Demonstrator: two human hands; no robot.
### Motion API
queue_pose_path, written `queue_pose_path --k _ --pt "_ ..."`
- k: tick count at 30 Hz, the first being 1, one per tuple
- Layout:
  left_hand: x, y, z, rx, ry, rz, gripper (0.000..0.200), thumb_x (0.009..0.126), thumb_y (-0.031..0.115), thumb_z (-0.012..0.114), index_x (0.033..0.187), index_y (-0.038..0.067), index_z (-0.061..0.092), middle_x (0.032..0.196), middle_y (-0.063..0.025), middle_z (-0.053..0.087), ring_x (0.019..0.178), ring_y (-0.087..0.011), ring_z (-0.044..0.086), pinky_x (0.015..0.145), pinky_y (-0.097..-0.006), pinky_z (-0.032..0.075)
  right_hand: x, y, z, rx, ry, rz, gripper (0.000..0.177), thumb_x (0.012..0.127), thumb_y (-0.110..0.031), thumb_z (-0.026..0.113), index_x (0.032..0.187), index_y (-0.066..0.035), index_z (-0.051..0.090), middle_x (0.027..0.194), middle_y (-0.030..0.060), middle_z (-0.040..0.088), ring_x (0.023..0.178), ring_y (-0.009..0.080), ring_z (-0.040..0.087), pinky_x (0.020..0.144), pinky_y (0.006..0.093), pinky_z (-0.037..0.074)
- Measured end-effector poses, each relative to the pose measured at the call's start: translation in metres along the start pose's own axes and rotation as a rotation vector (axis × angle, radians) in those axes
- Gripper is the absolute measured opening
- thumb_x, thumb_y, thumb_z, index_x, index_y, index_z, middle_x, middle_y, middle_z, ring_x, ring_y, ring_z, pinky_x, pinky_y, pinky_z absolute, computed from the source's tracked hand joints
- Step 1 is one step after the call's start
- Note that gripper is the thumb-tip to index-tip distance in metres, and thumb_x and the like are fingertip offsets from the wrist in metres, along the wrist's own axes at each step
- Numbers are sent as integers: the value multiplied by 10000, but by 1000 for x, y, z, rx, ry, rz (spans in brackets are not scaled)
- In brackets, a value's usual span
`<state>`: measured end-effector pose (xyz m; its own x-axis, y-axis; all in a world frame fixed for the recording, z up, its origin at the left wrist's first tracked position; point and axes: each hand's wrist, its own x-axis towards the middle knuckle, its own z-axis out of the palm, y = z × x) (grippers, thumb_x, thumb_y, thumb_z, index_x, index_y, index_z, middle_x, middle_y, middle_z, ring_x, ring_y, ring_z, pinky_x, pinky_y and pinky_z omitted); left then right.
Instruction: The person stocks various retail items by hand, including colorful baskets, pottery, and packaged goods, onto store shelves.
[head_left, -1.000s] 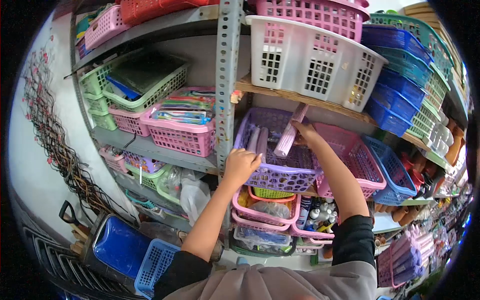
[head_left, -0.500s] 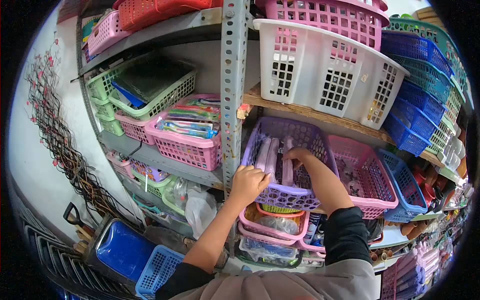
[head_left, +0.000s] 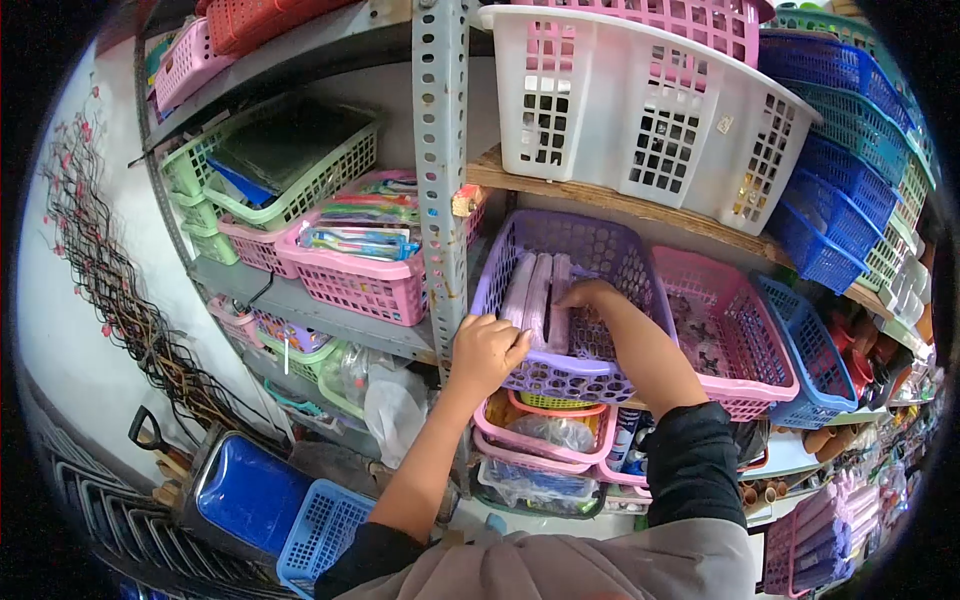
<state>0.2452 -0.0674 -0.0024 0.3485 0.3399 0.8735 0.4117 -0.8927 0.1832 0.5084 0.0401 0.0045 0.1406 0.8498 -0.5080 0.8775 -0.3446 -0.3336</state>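
The row of long, pale-lilac wrapped packs [head_left: 538, 297] sits inside the rectangular purple plastic basket [head_left: 572, 381], toward its left side, the packs running from back to front. To do this well, I would line the rightmost pack up with its neighbours, pressing only lightly from the side so that the wrapping doesn't crumple, and check that its ends lie level with the others. The basket looks light, so bracing it at the rim seems wise.

My right hand [head_left: 590, 298] reaches in from the right, fingers partly curled, touching that rightmost pack; my fingertips are partly hidden, so I can't make out whether I grip it or merely nudge it. My left hand [head_left: 487, 350] is curled over the basket's near left corner, knuckles up, just beside the perforated grey metal post [head_left: 440, 170].
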Motion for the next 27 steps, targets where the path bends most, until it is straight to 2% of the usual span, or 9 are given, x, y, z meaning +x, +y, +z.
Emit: queue_pose_path --k 1,5,8,10,13,20,23,26,27 --pt "0 0 0 10 16 10 302 806 211 625 558 62 537 594 -65 533 596 -262 498 600 -384 383 5 3 4 50 -27 93 957 685 -647 699 1318 25 448 1244 284 528 1083 368 588 836 485 520" --pt "0 0 1 7 23 23 300 800 204 631 555 63 530 595 -63 530 594 -261 496 598 -384 383 22 4 9 -46 -111 88 967 675 -662 698 1320 16 460 1235 282 534 1029 378 610 848 470 520" --pt "0 1 0 -8 9 20 245 816 163 591 603 49 549 587 -69 510 595 -267 479 606 -379 352 17 1 9 -13 -155 37 938 705 -661 671 1318 17 461 1236 281 534 1029 374 607 871 455 513" --pt "0 1 0 1 7 18 256 816 166 592 596 47 538 577 -73 497 592 -267 476 599 -379 344 12 0 4 -8 -185 -127 927 735 -663 638 1335 15 439 1254 279 524 1049 371 600 880 449 510" --pt "0 1 1 -13 21 13 263 819 172 589 595 45 536 574 -74 493 590 -269 473 595 -379 339 -7 -4 6 79 -164 -128 917 750 -684 602 1322 17 453 1230 275 544 1041 367 605 882 453 508" --pt "0 0 0 -1 22 18 261 818 171 590 595 46 539 570 -74 486 590 -266 474 599 -378 343 10 -5 15 -77 -187 10 966 736 -723 582 1335 22 438 1186 272 575 1041 368 605 876 471 500" --pt "0 0 1 -4 20 29 257 815 165 594 595 46 538 571 -74 487 591 -266 473 599 -381 345 22 0 13 -118 -100 27 976 723 -750 565 1328 9 460 1178 266 584 1022 363 615 881 467 496" --pt "0 2 0 -28 22 18 255 813 156 597 593 43 535 573 -78 487 593 -270 472 599 -384 345 25 5 4 -275 74 -101 907 722 -746 567 1264 -20 546 1171 248 596 997 341 632 872 442 500" --pt "1 2 -1 -20 20 17 252 812 151 598 595 40 538 575 -80 490 595 -272 474 600 -384 347 13 1 -3 -282 167 -120 822 746 -676 578 1255 -31 557 1263 216 540 1127 334 548 950 441 433"
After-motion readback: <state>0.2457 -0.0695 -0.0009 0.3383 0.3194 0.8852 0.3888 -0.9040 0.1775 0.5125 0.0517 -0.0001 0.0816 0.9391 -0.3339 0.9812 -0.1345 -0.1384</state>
